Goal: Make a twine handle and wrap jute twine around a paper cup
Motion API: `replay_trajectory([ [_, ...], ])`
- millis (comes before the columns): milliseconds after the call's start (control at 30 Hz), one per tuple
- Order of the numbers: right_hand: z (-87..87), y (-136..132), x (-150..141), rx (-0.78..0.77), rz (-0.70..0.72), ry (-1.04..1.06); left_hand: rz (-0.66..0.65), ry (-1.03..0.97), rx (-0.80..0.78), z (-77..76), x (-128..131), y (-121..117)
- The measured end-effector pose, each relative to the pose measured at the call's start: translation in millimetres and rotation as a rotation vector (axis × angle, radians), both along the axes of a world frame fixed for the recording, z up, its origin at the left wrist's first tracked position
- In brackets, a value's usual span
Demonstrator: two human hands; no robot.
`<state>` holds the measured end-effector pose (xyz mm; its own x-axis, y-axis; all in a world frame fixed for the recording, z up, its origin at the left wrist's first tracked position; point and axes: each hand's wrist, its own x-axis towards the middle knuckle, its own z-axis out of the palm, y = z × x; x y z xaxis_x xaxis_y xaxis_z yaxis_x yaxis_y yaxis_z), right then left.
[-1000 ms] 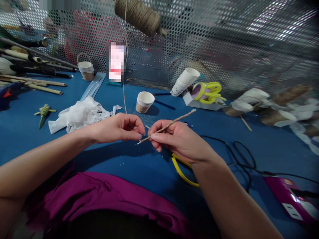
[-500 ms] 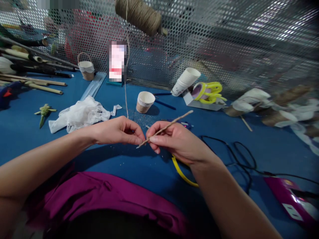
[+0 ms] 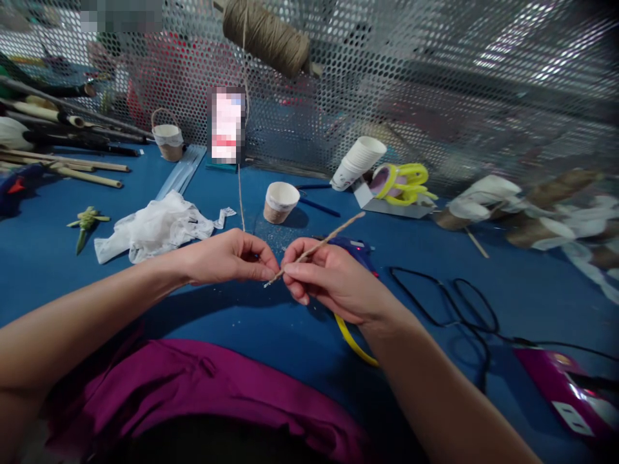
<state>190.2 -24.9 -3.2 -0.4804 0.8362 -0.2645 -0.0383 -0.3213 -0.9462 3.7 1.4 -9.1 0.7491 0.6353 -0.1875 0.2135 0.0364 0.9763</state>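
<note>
My right hand pinches a thin, straight twine-wrapped wire between thumb and fingers. The wire slants from upper right to a shiny lower tip between my hands. My left hand has its thumb and fingers closed close to that tip. A strand of twine runs down from the twine spool and passes behind the left hand; its end is hidden in the fingers. A blue glue gun lies partly hidden behind my right hand. Just beyond the hands stands a paper cup with a brown twine-wrapped base.
White lace lies crumpled at left, near a small green plant-like piece. A handled cup, phone, stacked cups and yellow-handled scissors line the mesh. Black cable and a purple power strip are at right.
My right hand and the wire have shifted slightly left and turned a little, and more of the glue gun shows. The left hand keeps its pinch. The view has tilted slightly.
</note>
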Motion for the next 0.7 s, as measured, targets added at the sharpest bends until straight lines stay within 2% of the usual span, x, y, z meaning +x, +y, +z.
replay_trajectory([
  [100,-2.6,-1.1,-2.5,0.021,-0.064,-0.032,0.023,-0.018,0.004,-0.8,1.1,-0.9],
  [267,-2.4,-1.6,-0.6,0.112,-0.090,-0.240,0.067,-0.018,0.014,-0.6,2.9,0.0],
  [700,7.0,-1.4,1.6,0.062,-0.017,-0.220,0.013,0.010,0.028,6.7,-1.0,-0.3],
])
